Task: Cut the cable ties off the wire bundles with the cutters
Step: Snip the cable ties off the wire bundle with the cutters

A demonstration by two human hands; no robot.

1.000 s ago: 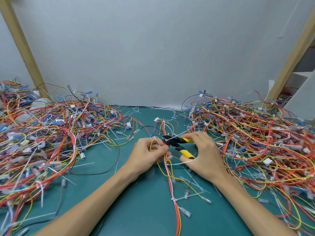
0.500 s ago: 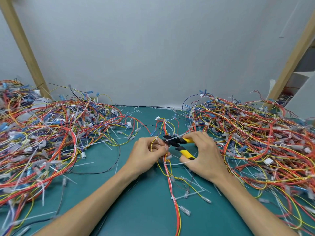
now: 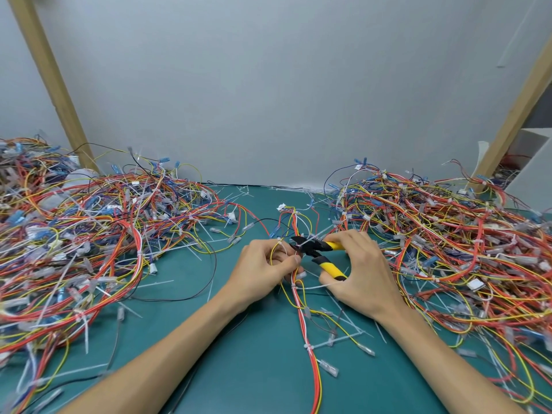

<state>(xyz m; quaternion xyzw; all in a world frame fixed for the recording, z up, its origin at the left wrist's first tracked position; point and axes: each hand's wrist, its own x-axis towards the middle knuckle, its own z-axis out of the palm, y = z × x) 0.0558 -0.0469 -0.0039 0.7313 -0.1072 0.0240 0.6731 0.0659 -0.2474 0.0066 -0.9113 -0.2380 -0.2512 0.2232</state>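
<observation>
Cutters (image 3: 314, 249) gripped in my right hand (image 3: 363, 274) point left at the cable tie (image 3: 306, 242), just beside my left hand (image 3: 263, 271), which pinches the wire bundle (image 3: 299, 303) running lengthwise toward me.

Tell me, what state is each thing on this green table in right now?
Yellow-and-black-handled cutters: handles spread, jaws open at a white cable tie.
Right hand: grips the cutters.
Left hand: pinches the red-white-yellow wire bundle.
Wire bundle: lying along the green mat, tied lower down.
Left tangled wire pile: heaped.
Right tangled wire pile: heaped.
</observation>
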